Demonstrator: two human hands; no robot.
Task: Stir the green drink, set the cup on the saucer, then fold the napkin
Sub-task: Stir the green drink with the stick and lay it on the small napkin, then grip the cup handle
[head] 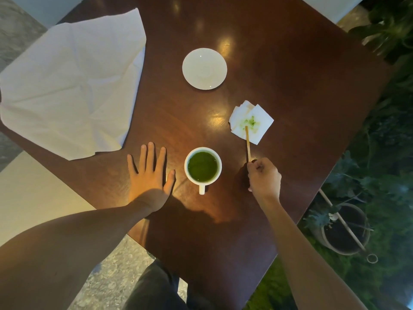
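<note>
A white cup (203, 151) full of green drink stands on the dark wooden table (279, 74), its handle pointing toward me. My left hand (150, 175) lies flat on the table just left of the cup, fingers spread. To the cup's right, my right hand (264, 177) is closed around the near end of a wooden stir stick (247, 140). The stick's far tip rests on a small folded tissue (260, 128) stained green. An empty white saucer (204, 68) sits farther back, beyond the cup. A large white napkin (71, 86) lies unfolded and creased at the left.
The table's right edge runs diagonally beside potted plants (344, 229) and foliage below. A light bench or seat (33, 193) is at the left, under the table's corner. My dark trouser leg (156, 289) shows at the bottom.
</note>
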